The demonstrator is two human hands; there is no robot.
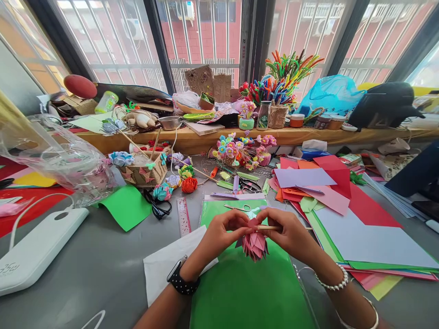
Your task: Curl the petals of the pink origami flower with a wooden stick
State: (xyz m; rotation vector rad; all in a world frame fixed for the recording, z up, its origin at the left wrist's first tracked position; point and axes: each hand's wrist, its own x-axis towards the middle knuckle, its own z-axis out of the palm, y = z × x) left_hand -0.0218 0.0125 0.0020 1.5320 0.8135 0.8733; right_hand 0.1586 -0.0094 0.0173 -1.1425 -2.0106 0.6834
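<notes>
Between my two hands hangs a pink paper flower [255, 246], its folded petals pointing down. My left hand [226, 230] is closed, with thumb and fingers pinching the flower near its top. My right hand [288, 230] is closed on a thin wooden stick [268, 227], which lies level against the top of the flower. Whether the stick touches or enters the flower is hidden by the fingers. Below both hands lies a green mat [247, 288] in a clear sleeve. Small scissors [246, 208] rest on its far part.
Colored paper sheets [370, 237] are piled at the right. At the left are a white power bank [41, 251], a green sheet [126, 208] and a pink ruler [184, 217]. Behind stand a basket [147, 173] and crocheted flowers [236, 148]. A white tissue [161, 269] lies under my left wrist.
</notes>
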